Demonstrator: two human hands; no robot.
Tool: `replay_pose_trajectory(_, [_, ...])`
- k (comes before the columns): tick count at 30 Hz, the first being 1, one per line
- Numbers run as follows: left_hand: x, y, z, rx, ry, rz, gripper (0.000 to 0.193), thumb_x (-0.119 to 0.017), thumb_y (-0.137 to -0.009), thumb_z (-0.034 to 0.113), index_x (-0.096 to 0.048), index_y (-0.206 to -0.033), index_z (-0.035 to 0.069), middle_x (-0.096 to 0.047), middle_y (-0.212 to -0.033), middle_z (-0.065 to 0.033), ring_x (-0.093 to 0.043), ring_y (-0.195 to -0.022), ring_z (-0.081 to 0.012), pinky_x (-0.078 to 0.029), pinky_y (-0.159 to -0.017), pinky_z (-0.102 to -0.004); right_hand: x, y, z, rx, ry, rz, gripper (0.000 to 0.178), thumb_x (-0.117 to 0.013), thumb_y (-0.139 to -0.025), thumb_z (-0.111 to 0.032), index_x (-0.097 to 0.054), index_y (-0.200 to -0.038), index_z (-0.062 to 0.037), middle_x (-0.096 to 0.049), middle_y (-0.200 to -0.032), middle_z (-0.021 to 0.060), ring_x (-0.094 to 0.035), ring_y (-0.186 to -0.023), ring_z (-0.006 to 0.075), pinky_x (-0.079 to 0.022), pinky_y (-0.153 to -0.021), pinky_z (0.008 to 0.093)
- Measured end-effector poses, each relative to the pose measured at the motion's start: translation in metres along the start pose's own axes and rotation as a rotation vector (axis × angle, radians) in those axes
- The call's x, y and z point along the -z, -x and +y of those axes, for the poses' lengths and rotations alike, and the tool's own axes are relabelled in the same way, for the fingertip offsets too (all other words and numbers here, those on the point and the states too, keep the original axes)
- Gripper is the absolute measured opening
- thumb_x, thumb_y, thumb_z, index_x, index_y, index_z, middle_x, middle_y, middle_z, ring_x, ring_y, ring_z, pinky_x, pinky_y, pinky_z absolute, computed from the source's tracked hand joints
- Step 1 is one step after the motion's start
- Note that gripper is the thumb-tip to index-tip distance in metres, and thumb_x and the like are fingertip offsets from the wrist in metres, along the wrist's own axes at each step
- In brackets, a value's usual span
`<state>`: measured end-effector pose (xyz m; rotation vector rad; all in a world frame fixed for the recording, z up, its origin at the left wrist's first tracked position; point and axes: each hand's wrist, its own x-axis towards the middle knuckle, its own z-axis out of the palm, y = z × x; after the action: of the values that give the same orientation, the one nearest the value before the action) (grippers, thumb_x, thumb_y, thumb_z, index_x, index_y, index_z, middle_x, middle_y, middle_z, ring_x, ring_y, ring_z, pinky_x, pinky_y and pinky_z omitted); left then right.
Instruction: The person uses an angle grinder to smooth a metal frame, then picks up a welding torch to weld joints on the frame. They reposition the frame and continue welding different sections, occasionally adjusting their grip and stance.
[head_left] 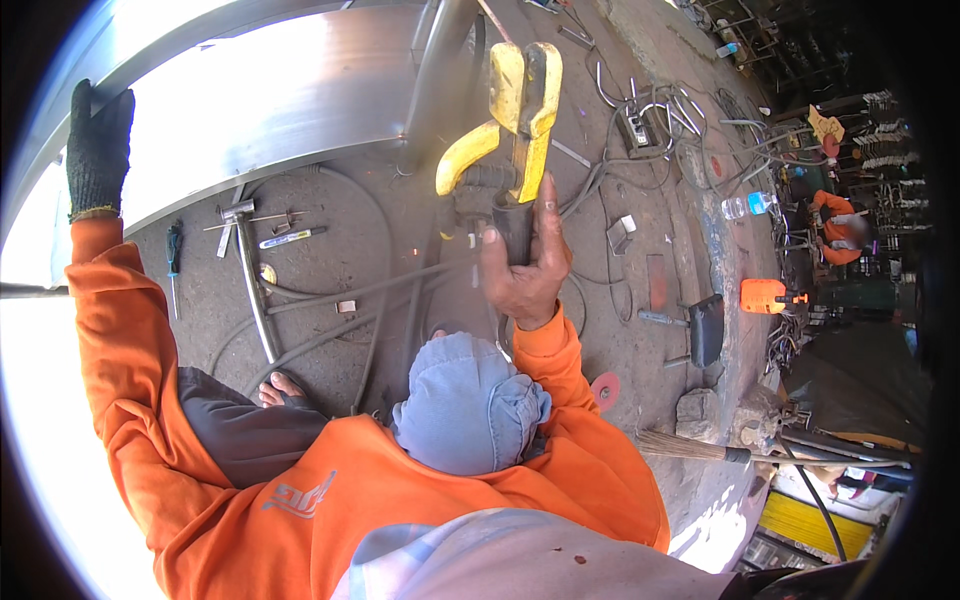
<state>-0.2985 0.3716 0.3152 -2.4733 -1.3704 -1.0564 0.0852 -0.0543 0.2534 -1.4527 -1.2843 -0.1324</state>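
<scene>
My right hand (528, 262) is bare and wraps round the black handle of a yellow welding electrode holder (522, 95). A thin rod (493, 20) sticks up from its jaws; the holder's lever juts to the left. At the far left, my left hand (100, 150) wears a black knitted glove. It holds the edge of a large shiny metal frame (270, 85), with the edge passing between its spread thumb and fingers. Between my orange sleeves is a blue-grey cloth cap (465, 405). A metal post (428, 75) stands left of the holder.
On the ground lie a hammer (247, 270), a screwdriver (174, 265), a marker (292, 238) and looping cables (375, 290). Rightward are a blue-capped bottle (745, 206), an orange container (763, 296), a red disc (605, 390) and a broom (690, 447). Another person (840, 228) sits far right.
</scene>
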Motion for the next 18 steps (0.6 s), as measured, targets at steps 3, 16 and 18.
replay_pose_trajectory(3, [0.001, -0.001, 0.0, -0.032, -0.015, -0.006, 0.041, -0.067, -0.101, 0.023, -0.054, -0.136, 0.006, -0.077, -0.104, -0.0058, -0.066, -0.07, -0.0158, -0.056, -0.083, -0.0303, 0.0, 0.0, -0.001, -0.017, -0.011, -0.004, 0.074, -0.068, -0.083, -0.005, -0.04, -0.147, 0.019, -0.063, -0.127, 0.0342, -0.071, -0.108, 0.0356, -0.058, -0.088, 0.0385])
replay_pose_trajectory(16, [0.0, -0.004, 0.013, 0.269, 0.314, -0.018, 0.034, -0.063, -0.103, 0.024, -0.059, -0.133, 0.006, -0.077, -0.111, -0.0085, -0.07, -0.099, -0.0186, -0.05, -0.103, -0.0309, -0.001, -0.003, -0.001, -0.017, 0.011, -0.016, 0.075, -0.068, -0.083, -0.004, -0.039, -0.149, 0.017, -0.065, -0.124, 0.0308, -0.072, -0.103, 0.0306, -0.058, -0.086, 0.0356])
replay_pose_trajectory(18, [-0.001, -0.003, 0.003, 0.115, 0.018, -0.047, 0.032, -0.063, -0.103, 0.022, -0.062, -0.131, 0.007, -0.077, -0.112, -0.0079, -0.071, -0.102, -0.0199, -0.05, -0.105, -0.0319, 0.0, -0.001, -0.001, -0.023, -0.007, -0.033, 0.075, -0.067, -0.083, -0.004, -0.039, -0.149, 0.0168, -0.066, -0.122, 0.0301, -0.073, -0.101, 0.0298, -0.058, -0.084, 0.0352])
